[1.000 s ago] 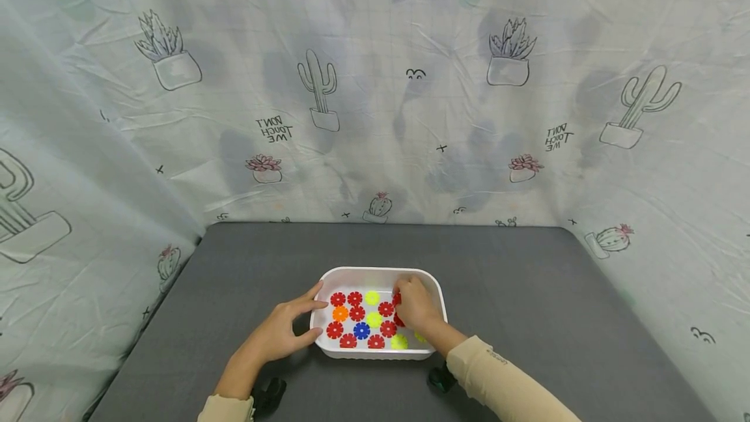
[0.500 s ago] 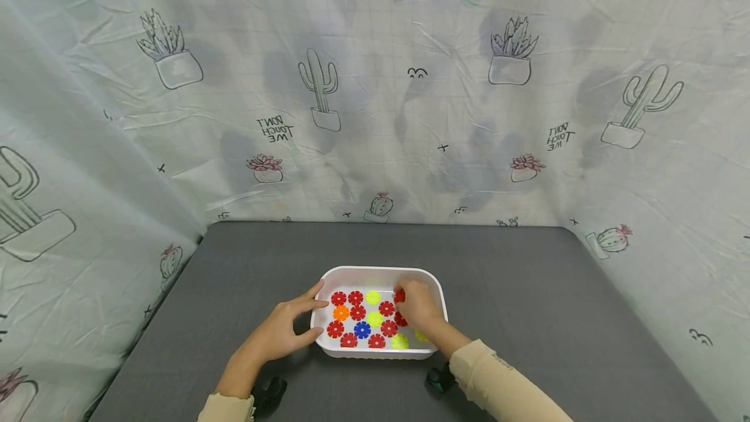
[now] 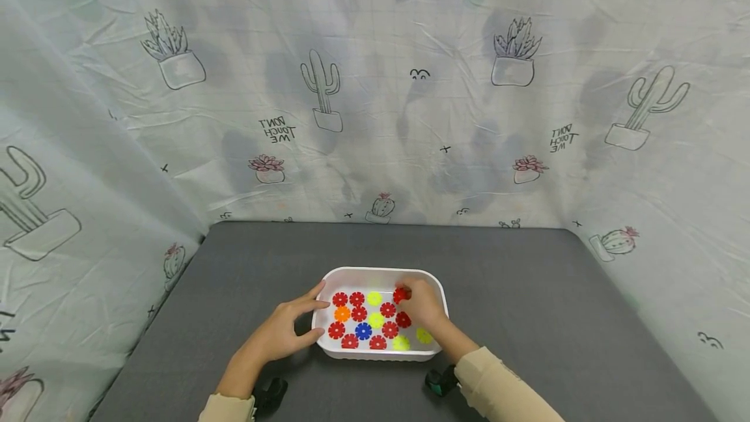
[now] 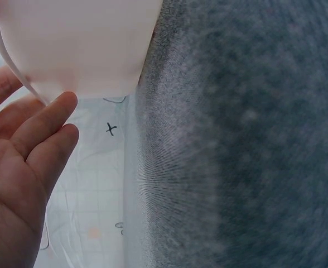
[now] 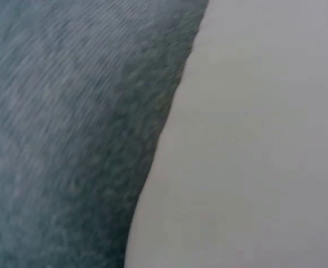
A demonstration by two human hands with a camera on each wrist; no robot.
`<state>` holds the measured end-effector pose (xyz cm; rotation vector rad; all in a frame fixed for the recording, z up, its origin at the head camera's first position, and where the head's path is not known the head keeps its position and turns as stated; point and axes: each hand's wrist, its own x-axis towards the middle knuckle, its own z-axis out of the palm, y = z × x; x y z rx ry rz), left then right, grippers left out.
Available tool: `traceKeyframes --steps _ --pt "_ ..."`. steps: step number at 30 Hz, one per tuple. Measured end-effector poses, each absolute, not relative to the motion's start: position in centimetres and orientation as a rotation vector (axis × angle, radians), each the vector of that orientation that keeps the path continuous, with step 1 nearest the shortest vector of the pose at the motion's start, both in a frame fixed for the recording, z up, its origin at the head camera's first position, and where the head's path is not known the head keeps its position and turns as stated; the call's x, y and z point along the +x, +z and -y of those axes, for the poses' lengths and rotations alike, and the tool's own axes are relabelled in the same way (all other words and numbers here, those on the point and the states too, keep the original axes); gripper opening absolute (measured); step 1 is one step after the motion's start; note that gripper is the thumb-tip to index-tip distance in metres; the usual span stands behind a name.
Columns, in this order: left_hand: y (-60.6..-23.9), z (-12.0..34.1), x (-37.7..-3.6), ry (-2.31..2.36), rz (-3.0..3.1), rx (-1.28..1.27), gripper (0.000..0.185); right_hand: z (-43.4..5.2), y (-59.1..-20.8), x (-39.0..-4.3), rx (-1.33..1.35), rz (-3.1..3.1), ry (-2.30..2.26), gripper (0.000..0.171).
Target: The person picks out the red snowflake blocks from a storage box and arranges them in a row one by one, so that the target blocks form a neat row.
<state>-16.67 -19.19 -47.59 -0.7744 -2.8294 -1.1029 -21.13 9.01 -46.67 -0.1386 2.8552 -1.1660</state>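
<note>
At a white tub on the bench, pinches a red disc with right grip, touches the tub with wide left grip.

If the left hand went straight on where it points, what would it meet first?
Probably the white tray, at its left end; the left hand appears to touch it there.

Creased white cactus-print curtain, dark grey table

White tray; mostly red discs (one blue); cactus-printed curtain.
</note>
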Motion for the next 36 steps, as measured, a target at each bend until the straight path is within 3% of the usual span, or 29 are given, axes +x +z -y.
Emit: traceKeyframes --steps 16,36 --pt "-47.9 19.1 -16.6 -1.076 2.824 -0.777 0.045 -10.6 -46.2 -20.4 -0.264 -2.718 -1.448 0.032" --pt "-47.8 19.1 -16.4 -1.065 2.765 -0.852 0.044 -14.6 -44.6 -19.0 -0.182 -2.588 -1.812 0.032"
